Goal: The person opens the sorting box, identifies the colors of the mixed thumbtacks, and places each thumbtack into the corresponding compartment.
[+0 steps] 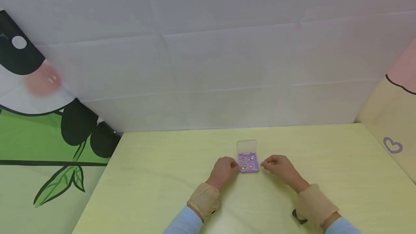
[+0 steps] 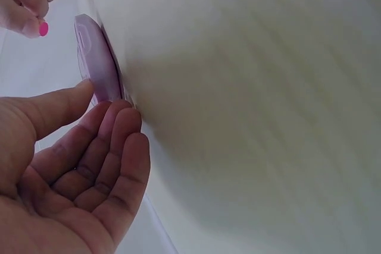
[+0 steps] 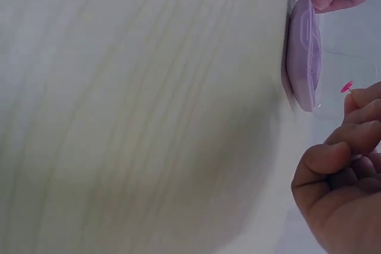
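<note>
A small purple box (image 1: pixel 256 167) lies on the table with its clear lid (image 1: pixel 246 146) raised at the back. Several tiny round stud earrings (image 1: pixel 250 159) sit inside it, mostly in pairs. My left hand (image 1: pixel 223 172) pinches the box's left edge between thumb and fingertips, which the left wrist view shows close up. Just off the box's right side, my right hand (image 1: pixel 278 167) pinches a stud earring by its thin pin. That earring's pink disc head (image 3: pixel 347 87) points toward the box, apart from it, in the right wrist view.
The pale yellow table (image 1: pixel 156 169) spreads around both hands. Behind it rises a white creased backdrop (image 1: pixel 227 60). Printed panels stand at the left and right sides. A dark object (image 1: pixel 299 217) shows beneath the right wrist's beige band (image 1: pixel 316 205).
</note>
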Tool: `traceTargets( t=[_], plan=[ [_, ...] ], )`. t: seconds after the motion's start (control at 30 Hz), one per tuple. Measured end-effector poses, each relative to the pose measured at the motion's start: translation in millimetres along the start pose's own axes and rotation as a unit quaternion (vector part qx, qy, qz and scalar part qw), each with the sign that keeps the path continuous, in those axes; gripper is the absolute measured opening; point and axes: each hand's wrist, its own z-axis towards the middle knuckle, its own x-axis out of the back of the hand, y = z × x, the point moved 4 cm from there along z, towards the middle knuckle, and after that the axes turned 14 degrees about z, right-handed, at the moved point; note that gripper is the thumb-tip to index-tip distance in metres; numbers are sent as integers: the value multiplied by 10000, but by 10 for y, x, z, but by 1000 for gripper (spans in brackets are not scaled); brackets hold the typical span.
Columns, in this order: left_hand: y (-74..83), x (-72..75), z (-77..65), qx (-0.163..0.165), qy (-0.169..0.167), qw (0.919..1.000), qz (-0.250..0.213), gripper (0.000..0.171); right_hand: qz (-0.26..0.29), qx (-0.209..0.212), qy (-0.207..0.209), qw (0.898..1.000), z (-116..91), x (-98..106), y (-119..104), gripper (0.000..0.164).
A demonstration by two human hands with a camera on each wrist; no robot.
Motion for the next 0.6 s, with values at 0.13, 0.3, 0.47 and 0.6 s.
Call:
traceTargets(
  t=[0.13, 0.3, 0.47, 0.6],
  plan=[
    [-6, -14, -9, 34, -60, 10000, -23, 17, -510, 184, 134, 9984, 28, -97, -37, 17],
    [-5, -18, -5, -4, -24, 10000, -9, 16, -946, 634, 148, 9934, 88, -191, -78, 11],
    [-1, -3, 3, -36, 2, 10000, -20, 16, -1587, 831, 42, 9838, 92, -273, -114, 7],
    [-4, -1, 7, -24, -13, 10000, -5, 17, -2159, 1149, 46, 9696, 81, -327, -148, 6]
  ],
)
